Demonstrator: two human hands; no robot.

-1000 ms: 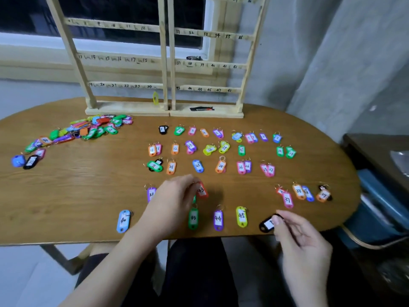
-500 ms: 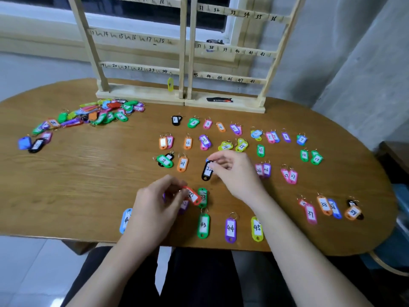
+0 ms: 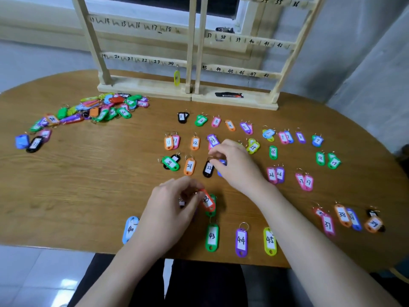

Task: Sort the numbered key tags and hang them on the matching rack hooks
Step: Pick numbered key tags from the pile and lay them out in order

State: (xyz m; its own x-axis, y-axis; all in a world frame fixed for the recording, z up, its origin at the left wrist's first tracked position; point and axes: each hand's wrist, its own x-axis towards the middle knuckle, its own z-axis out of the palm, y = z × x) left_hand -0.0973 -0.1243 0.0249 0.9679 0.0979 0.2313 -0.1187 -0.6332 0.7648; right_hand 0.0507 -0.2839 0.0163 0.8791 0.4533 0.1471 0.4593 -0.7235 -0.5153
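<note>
Numbered key tags lie in rows across the oval wooden table [image 3: 66, 187]. My right hand [image 3: 236, 165] pinches the ring of a black tag marked 22 [image 3: 208, 169], which lies beside an orange tag 21 [image 3: 189, 166]; a blue tag is half hidden under its fingers. My left hand [image 3: 172, 209] pinches the ring of a red-orange tag [image 3: 207, 201] that lies over a green tag. The wooden rack [image 3: 192, 63] with numbered hooks stands at the back, and one yellow tag [image 3: 176, 78] hangs at hook 24.
An unsorted heap of tags [image 3: 97, 108] lies at the back left. A black object [image 3: 229, 95] rests on the rack base. Green 43 [image 3: 212, 237], purple 44 [image 3: 241, 241] and yellow 45 [image 3: 270, 240] lie along the near edge, with more tags at the right [image 3: 342, 216].
My right hand carried the black tag from the near right edge up to the middle row and set it down beside tag 21. My left hand stayed on the red-orange tag.
</note>
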